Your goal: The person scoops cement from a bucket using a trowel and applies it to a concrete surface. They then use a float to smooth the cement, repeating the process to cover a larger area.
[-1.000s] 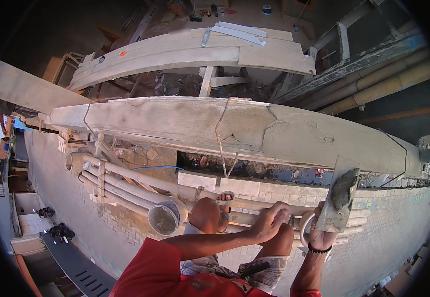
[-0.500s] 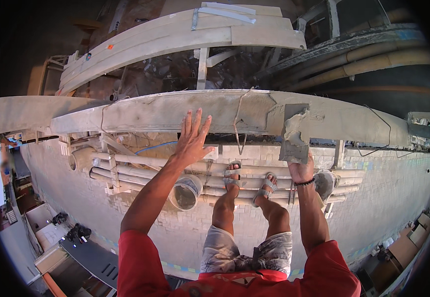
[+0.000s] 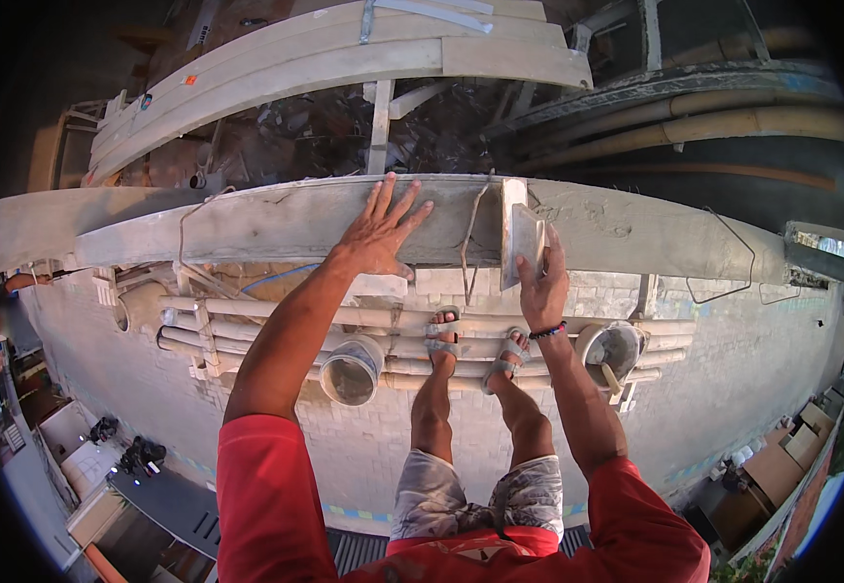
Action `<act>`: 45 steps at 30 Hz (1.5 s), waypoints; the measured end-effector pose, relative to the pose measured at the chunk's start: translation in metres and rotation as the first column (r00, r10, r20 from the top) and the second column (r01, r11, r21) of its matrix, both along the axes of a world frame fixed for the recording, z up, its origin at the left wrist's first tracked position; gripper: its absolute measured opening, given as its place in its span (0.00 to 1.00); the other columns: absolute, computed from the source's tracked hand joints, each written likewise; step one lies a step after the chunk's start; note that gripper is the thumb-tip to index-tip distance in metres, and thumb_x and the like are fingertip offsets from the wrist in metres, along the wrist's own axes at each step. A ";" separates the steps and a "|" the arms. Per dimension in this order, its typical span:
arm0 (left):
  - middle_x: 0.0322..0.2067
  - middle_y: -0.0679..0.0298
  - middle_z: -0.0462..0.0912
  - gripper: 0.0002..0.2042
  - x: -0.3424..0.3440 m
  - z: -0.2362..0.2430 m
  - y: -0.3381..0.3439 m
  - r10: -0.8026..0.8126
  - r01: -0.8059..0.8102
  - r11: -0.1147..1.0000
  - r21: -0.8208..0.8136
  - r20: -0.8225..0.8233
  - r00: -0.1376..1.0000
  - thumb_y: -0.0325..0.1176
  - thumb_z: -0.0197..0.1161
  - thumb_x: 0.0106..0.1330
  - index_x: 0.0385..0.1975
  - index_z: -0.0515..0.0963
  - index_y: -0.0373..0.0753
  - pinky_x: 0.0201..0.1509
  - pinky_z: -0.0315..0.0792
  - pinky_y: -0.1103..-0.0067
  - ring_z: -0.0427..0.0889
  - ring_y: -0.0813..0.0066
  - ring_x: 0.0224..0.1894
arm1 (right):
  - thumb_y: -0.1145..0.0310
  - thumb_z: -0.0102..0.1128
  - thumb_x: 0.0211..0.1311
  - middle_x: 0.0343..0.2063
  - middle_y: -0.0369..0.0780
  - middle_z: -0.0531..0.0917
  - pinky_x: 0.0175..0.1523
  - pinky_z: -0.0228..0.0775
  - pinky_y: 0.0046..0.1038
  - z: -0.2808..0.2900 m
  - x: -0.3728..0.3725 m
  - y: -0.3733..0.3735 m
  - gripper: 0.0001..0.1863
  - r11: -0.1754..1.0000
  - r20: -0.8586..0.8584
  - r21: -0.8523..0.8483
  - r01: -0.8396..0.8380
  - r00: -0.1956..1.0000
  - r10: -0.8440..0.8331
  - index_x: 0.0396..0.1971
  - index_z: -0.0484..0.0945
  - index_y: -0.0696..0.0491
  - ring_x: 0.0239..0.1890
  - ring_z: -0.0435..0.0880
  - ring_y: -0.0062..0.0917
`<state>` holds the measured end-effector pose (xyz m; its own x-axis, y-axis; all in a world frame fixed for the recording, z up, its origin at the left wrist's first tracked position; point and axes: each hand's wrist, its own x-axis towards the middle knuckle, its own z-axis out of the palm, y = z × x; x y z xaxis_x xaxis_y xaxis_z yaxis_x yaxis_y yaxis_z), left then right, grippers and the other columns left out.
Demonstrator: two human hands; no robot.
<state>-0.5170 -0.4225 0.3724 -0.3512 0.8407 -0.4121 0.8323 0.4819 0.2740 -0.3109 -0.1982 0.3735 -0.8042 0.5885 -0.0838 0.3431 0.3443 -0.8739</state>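
My left hand [image 3: 380, 231] lies on the long grey plastered beam [image 3: 276, 222], fingers spread and holding nothing. Gripped in my right hand [image 3: 545, 287] is a plastering trowel [image 3: 516, 228], tilted on edge against the beam's face. The trowel's handle is mostly hidden by my fingers, and whether mortar is on its working face cannot be seen. A bent metal rod clamp [image 3: 473, 233] hooks over the beam between my hands. Just right of the trowel, the beam carries rough wet-looking mortar [image 3: 602, 219].
My sandalled feet stand on bamboo poles [image 3: 407, 367]. A bucket [image 3: 375, 361] of grey mix is left of them; another bucket [image 3: 592, 340] with a stick-like tool inside is right. More rod clamps [image 3: 752, 257] bend over the beam. Boards [image 3: 305, 73] lie beyond. Another person's arm [image 3: 25, 281] shows far left.
The trowel, earlier flat with mortar facing up, has turned on edge and moved left along the beam with my right hand. My left hand has shifted slightly on the beam.
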 end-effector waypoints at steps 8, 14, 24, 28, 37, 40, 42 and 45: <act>0.75 0.57 0.33 0.57 -0.001 -0.009 -0.002 0.013 -0.012 0.997 0.074 -0.006 1.000 0.51 0.77 0.38 0.73 0.52 0.53 0.77 0.30 0.52 0.26 0.43 0.75 | 0.74 0.62 0.57 0.59 0.56 0.71 0.61 0.68 0.41 0.009 -0.011 -0.020 0.39 0.952 0.032 0.306 -0.025 0.999 0.016 0.68 0.56 0.56 0.58 0.74 0.50; 0.75 0.56 0.34 0.55 -0.003 -0.003 -0.002 0.009 -0.011 0.997 0.075 0.033 0.999 0.47 0.77 0.38 0.72 0.54 0.51 0.76 0.31 0.52 0.27 0.42 0.75 | 0.74 0.63 0.54 0.51 0.53 0.75 0.55 0.71 0.43 0.017 -0.017 -0.024 0.38 0.963 0.246 0.262 -0.059 0.969 -0.008 0.67 0.59 0.53 0.52 0.76 0.50; 0.75 0.55 0.36 0.55 -0.006 -0.003 -0.001 0.010 -0.014 0.997 0.076 0.060 0.998 0.43 0.77 0.37 0.72 0.55 0.50 0.76 0.32 0.50 0.28 0.40 0.75 | 0.73 0.65 0.53 0.40 0.51 0.76 0.44 0.73 0.44 0.012 -0.001 -0.015 0.33 0.921 0.309 0.361 -0.148 0.951 0.031 0.61 0.66 0.52 0.41 0.78 0.50; 0.75 0.55 0.36 0.55 -0.007 -0.002 0.000 0.007 -0.011 0.999 0.049 0.072 0.997 0.45 0.77 0.37 0.72 0.54 0.51 0.76 0.32 0.50 0.28 0.40 0.75 | 0.70 0.66 0.54 0.35 0.49 0.73 0.38 0.72 0.45 0.001 0.013 -0.012 0.34 0.906 0.309 0.386 -0.173 0.950 0.050 0.62 0.66 0.49 0.38 0.77 0.48; 0.75 0.55 0.35 0.55 -0.007 -0.005 0.003 0.001 -0.001 1.000 0.000 0.060 0.998 0.51 0.76 0.39 0.73 0.53 0.53 0.76 0.30 0.51 0.26 0.42 0.75 | 0.71 0.67 0.53 0.35 0.48 0.74 0.37 0.72 0.44 0.007 0.095 0.000 0.33 0.877 0.366 0.398 -0.268 0.923 0.116 0.60 0.66 0.52 0.36 0.76 0.46; 0.75 0.55 0.34 0.55 -0.008 -0.004 -0.003 0.005 -0.005 1.000 -0.005 0.051 0.999 0.52 0.76 0.39 0.73 0.52 0.53 0.76 0.30 0.51 0.26 0.41 0.74 | 0.70 0.67 0.53 0.36 0.48 0.75 0.37 0.72 0.43 0.035 0.102 0.005 0.34 0.902 0.344 0.370 -0.223 0.935 0.090 0.61 0.65 0.52 0.35 0.77 0.44; 0.75 0.55 0.34 0.55 -0.005 -0.004 -0.003 0.008 -0.007 1.000 -0.017 0.064 0.998 0.52 0.75 0.40 0.73 0.52 0.53 0.76 0.29 0.51 0.25 0.41 0.74 | 0.70 0.67 0.53 0.36 0.48 0.75 0.38 0.73 0.42 0.049 0.077 0.014 0.33 0.891 0.275 0.413 -0.186 0.959 0.073 0.61 0.65 0.52 0.34 0.77 0.44; 0.75 0.55 0.34 0.55 -0.009 -0.005 0.003 0.003 -0.001 1.000 -0.026 0.080 0.997 0.54 0.75 0.40 0.73 0.52 0.52 0.76 0.29 0.51 0.25 0.41 0.74 | 0.70 0.67 0.53 0.34 0.46 0.73 0.38 0.74 0.41 0.043 0.030 0.019 0.33 0.871 0.325 0.434 -0.230 0.942 0.087 0.61 0.66 0.47 0.35 0.76 0.42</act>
